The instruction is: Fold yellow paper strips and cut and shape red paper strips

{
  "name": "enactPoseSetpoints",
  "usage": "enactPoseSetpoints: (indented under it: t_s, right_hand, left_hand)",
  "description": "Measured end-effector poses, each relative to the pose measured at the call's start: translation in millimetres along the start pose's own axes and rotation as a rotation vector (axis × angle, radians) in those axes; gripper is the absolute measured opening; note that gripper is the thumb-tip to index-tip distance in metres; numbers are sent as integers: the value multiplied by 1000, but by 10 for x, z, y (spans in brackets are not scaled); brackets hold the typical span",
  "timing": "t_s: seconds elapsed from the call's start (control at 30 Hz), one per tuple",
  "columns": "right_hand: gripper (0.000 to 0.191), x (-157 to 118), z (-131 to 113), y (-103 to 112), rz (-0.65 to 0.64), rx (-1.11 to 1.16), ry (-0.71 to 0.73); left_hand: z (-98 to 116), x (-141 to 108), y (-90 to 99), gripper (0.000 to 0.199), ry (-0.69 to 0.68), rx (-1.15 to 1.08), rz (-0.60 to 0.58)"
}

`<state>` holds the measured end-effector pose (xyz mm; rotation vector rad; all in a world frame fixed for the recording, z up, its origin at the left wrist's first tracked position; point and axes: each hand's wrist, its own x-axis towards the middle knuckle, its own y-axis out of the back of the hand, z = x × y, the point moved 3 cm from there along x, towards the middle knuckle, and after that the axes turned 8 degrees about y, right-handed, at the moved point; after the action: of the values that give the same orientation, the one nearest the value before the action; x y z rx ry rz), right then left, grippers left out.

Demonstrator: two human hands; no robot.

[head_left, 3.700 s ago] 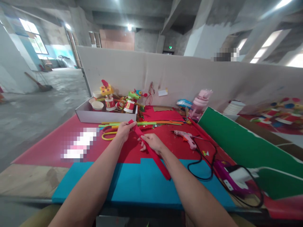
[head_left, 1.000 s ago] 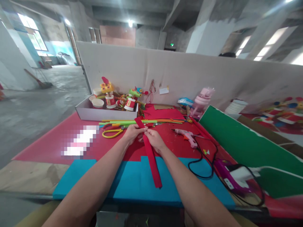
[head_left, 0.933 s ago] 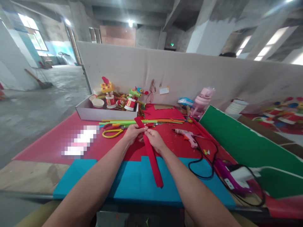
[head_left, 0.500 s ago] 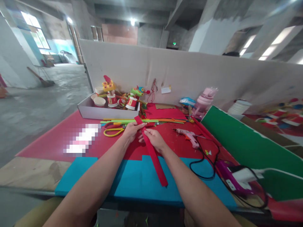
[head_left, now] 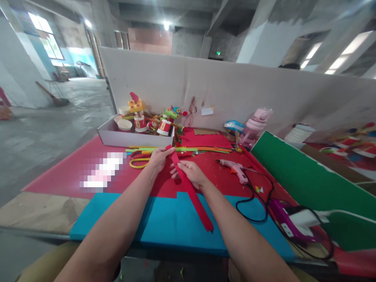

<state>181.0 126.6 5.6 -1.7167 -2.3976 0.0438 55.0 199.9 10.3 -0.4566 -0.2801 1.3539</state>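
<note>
A long red paper strip (head_left: 195, 199) slants across the blue sheet (head_left: 164, 223), its near end toward me. My left hand (head_left: 159, 159) pinches the strip's far end between thumb and fingers. Lower down, my right hand (head_left: 189, 172) is closed on the strip, thumb on top and fingers underneath. Just left of my left hand lie yellow-handled scissors (head_left: 138, 163), partly hidden by that hand. Behind both hands, several thin green, yellow and orange strips (head_left: 188, 149) lie across the red table cover.
A pink glue gun (head_left: 235, 169) with a black cord rests at right, near a purple power strip (head_left: 289, 221) and a green board (head_left: 311, 184). A white box (head_left: 135, 140) holds paper cups and paper-cup figures. A pink bottle (head_left: 255, 124) stands near the white partition.
My left hand has slid up and left to the strip's far end. My right hand stays near its middle. The strip's near end has shifted slightly right.
</note>
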Motion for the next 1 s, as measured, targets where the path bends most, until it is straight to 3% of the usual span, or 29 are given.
enactPoseSetpoints:
  t_s: [0.2,0.33,0.4,0.47,0.63,0.73,0.83,1.0]
  right_hand:
    - [21,-22,9,-10,-23,8,-33]
    - [20,-33,34,-23,-66,52,-83]
    - [19,-17,28,-8,-18,86,-67]
    - [19,13,14,27,83,119,-18]
    - [17,67,35,69,237,175,18]
    - [22,57,63,48,217,216,-36]
    - [27,26,66,18,149,266,-106]
    - [31,-2,52,-7,96,374,-145]
  left_hand:
    - [64,39,80,27,-26,-32,59]
    - [211,86,231,29,-101,-92,179]
    - [266,79,255,32,-128,-90,216]
    - [252,36,180,39,-100,-27,151]
    - [-11,-195,-224,44,93,270,-239]
    - [-59,-241,-280,43,62,315,-202]
    - [-13,-196,-210,42,-6,290,-108]
    - [14,-136,-125,41,-6,211,-77]
